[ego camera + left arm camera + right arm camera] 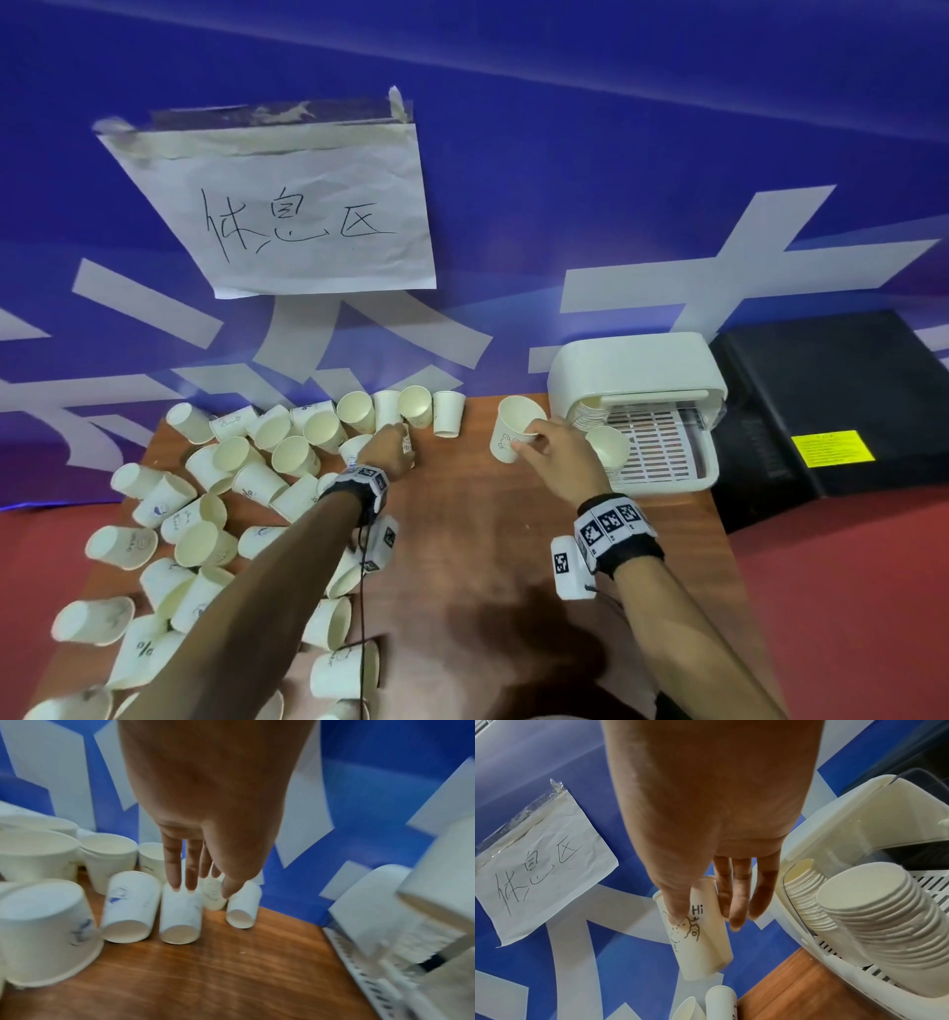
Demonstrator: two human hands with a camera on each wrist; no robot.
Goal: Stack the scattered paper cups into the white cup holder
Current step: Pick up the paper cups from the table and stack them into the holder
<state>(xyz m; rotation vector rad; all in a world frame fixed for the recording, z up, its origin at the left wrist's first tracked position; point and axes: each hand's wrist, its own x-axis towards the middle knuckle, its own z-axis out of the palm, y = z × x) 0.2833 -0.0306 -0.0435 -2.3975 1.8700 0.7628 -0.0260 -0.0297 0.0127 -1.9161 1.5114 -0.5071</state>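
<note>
Scattered paper cups [205, 519]: dozens, mostly tipped on their sides, piled on the wooden table [477, 555] left of the left hand's fingers. All look empty.

Left hand [390, 447]: fingers straight, reaching down; fingertips [177, 884] touch a small cup lying on its side [180, 914], base toward the wrist camera. No curl round it yet, so nothing is gripped. Neighbouring cups lie just beside it on both sides, touching or nearly so.
- Risk: a push from straight fingers could roll this cup, or nudge its neighbours further into the pile. Thin paper walls; a hard pinch would likely dent them.

Right hand [557, 452]: thumb and fingers grasp one "Hi" cartoon cup [700, 927] by its side wall, mouth tilted up and away, held clear of the table. Empty inside.
- Risk: rim must meet the stack squarely. A tilted entry could jam on the top rim or knock the stack sideways.

White cup holder [637, 375]: just right of the right hand's fingers. Slatted tray below, hooded cover behind. Two nested stacks in it: the near stack [875, 923] leaning out toward the hand, the rear stack [805, 892] tucked under the hood.
- Risk: the near stack leans; more cups on it could tip it off the tray.
</note>
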